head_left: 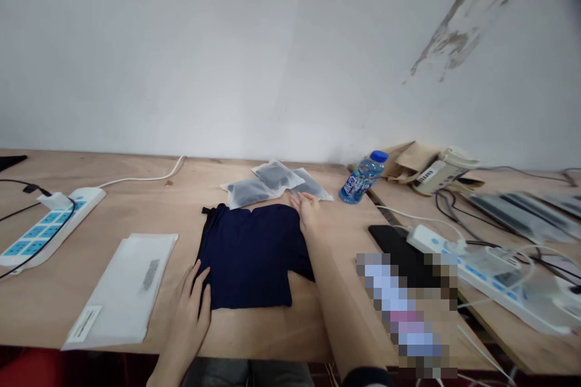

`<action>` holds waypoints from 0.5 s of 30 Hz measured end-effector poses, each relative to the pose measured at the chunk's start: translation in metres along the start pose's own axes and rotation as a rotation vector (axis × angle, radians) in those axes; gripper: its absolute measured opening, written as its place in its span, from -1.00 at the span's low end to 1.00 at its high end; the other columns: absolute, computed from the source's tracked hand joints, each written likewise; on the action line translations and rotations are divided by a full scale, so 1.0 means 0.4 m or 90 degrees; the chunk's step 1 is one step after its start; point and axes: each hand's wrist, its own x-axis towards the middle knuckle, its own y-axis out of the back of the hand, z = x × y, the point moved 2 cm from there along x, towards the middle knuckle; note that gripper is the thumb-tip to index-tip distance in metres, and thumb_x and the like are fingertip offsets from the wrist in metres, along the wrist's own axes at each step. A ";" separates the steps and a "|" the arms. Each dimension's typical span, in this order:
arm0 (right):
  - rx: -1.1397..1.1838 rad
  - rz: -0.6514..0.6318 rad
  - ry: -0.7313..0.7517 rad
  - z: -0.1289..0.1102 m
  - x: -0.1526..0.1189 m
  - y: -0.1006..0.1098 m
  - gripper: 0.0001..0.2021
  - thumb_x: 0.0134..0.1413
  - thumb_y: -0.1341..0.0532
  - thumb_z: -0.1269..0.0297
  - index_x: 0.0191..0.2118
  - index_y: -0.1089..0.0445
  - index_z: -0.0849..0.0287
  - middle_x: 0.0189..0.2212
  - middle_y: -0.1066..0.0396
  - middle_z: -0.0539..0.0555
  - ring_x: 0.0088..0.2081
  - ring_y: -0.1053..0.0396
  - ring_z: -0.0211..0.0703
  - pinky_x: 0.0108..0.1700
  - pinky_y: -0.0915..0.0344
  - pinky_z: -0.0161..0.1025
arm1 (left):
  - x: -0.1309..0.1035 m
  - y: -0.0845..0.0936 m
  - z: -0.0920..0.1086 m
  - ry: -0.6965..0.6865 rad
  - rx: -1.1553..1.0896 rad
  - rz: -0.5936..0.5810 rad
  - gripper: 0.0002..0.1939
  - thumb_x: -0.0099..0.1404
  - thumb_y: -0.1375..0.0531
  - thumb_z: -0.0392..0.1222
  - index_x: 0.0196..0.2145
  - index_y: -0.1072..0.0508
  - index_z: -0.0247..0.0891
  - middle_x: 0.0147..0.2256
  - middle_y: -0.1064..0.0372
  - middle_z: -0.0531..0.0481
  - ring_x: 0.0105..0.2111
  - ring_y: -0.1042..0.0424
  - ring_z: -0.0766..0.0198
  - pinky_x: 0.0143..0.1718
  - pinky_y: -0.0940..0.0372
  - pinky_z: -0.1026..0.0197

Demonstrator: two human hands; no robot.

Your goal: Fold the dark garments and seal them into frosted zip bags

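A dark navy cloth garment (pixel 254 257) lies spread on the wooden table in front of me, with a black strip along its left edge. My left hand (pixel 194 296) rests at its lower left edge, fingers apart. At the upper right corner of the cloth is my right hand (pixel 307 208), its fingers bent close together; whether they pinch the fabric is hard to see. Just behind the cloth sit several frosted packets (pixel 276 176) with dark contents. A stack of flat translucent bags (pixel 124 290) with labels lies left of my left hand.
On the left is a white power strip (pixel 49 227) with cables. A blue-capped bottle (pixel 363 178) stands back right, near a coffee cup (pixel 447 170). Another power strip (pixel 490 281), a black object (pixel 399 251) and tangled cables lie on the right. The wall (pixel 204 54) rises behind.
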 end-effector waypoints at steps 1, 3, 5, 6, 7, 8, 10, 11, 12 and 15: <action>-0.032 -0.021 0.015 0.006 -0.009 0.015 -0.89 0.03 -0.16 0.33 -0.38 -0.15 0.07 -0.36 -0.40 -0.01 -0.34 -0.49 -0.18 -0.17 -0.49 -0.11 | 0.004 0.003 0.001 -0.002 0.003 0.007 -0.60 0.40 0.05 -0.16 0.14 -0.31 -0.20 0.20 -0.20 -0.18 0.19 -0.23 0.02 0.17 -0.23 -0.16; -0.113 -0.069 0.052 0.012 -0.029 0.046 -0.97 0.01 -0.15 0.35 -0.37 -0.27 0.10 -0.37 -0.43 0.02 -0.33 -0.48 -0.13 -0.15 -0.47 -0.07 | 0.027 0.014 0.007 -0.009 0.013 0.024 -0.65 0.40 0.04 -0.15 0.06 -0.37 -0.22 0.12 -0.29 -0.19 0.14 -0.29 0.01 0.13 -0.26 -0.14; -0.204 -0.116 0.094 0.012 -0.043 0.070 -0.92 -0.02 -0.14 0.39 -0.36 -0.36 0.12 -0.37 -0.46 0.05 -0.29 -0.47 -0.08 -0.08 -0.43 -0.02 | 0.078 0.029 0.018 -0.025 0.025 0.039 -0.69 0.40 0.02 -0.16 -0.02 -0.41 -0.23 0.03 -0.36 -0.19 0.08 -0.34 0.02 0.10 -0.27 -0.11; -0.248 -0.135 0.116 0.011 -0.046 0.077 -0.88 -0.03 -0.14 0.40 -0.35 -0.40 0.13 -0.35 -0.48 0.07 -0.25 -0.47 -0.05 -0.03 -0.40 -0.01 | 0.114 0.036 0.027 -0.041 0.030 0.038 -0.70 0.39 0.02 -0.16 -0.04 -0.42 -0.23 0.01 -0.38 -0.18 0.06 -0.36 0.02 0.09 -0.28 -0.09; -0.289 -0.152 0.138 0.010 -0.047 0.080 -0.85 -0.02 -0.13 0.42 -0.33 -0.42 0.13 -0.32 -0.49 0.09 -0.20 -0.46 -0.04 0.02 -0.36 -0.01 | 0.158 0.042 0.035 -0.054 0.035 0.040 -0.71 0.39 0.01 -0.18 -0.05 -0.43 -0.21 0.01 -0.39 -0.17 0.05 -0.36 0.03 0.09 -0.27 -0.07; -0.327 -0.166 0.158 0.009 -0.047 0.081 -0.82 -0.02 -0.12 0.43 -0.31 -0.44 0.13 -0.28 -0.50 0.11 -0.15 -0.45 -0.03 0.05 -0.32 -0.03 | 0.206 0.043 0.043 -0.072 0.039 0.021 -0.71 0.39 0.02 -0.20 -0.04 -0.43 -0.19 0.02 -0.39 -0.15 0.06 -0.36 0.05 0.10 -0.26 -0.04; -0.398 -0.189 0.191 0.009 -0.043 0.075 -0.79 -0.01 -0.11 0.46 -0.28 -0.46 0.15 -0.23 -0.50 0.15 -0.10 -0.43 -0.02 0.08 -0.28 -0.06 | 0.308 0.034 0.055 -0.092 0.045 -0.032 -0.70 0.40 0.03 -0.24 -0.03 -0.42 -0.18 0.03 -0.40 -0.11 0.05 -0.37 0.11 0.09 -0.25 0.04; -0.431 -0.195 0.205 0.010 -0.040 0.070 -0.78 0.00 -0.11 0.47 -0.27 -0.47 0.17 -0.22 -0.50 0.18 -0.10 -0.42 0.00 0.07 -0.27 -0.07 | 0.358 0.023 0.056 -0.091 0.059 -0.064 -0.69 0.39 0.04 -0.26 -0.01 -0.41 -0.19 0.03 -0.41 -0.11 0.05 -0.36 0.13 0.10 -0.24 0.06; -0.462 -0.199 0.217 0.011 -0.037 0.066 -0.77 0.01 -0.10 0.48 -0.27 -0.48 0.19 -0.23 -0.49 0.21 -0.11 -0.42 0.01 0.06 -0.27 -0.08 | 0.403 0.010 0.053 -0.087 0.068 -0.072 -0.69 0.38 0.03 -0.28 -0.03 -0.42 -0.20 0.01 -0.42 -0.12 0.04 -0.37 0.12 0.08 -0.24 0.06; -0.539 -0.192 0.245 0.014 -0.030 0.062 -0.78 0.01 -0.10 0.49 -0.29 -0.49 0.24 -0.28 -0.47 0.26 -0.15 -0.40 0.04 -0.01 -0.27 -0.09 | 0.502 -0.034 0.032 -0.076 0.092 -0.095 -0.71 0.34 -0.01 -0.30 -0.09 -0.47 -0.23 -0.03 -0.46 -0.17 0.03 -0.36 0.04 0.09 -0.19 -0.01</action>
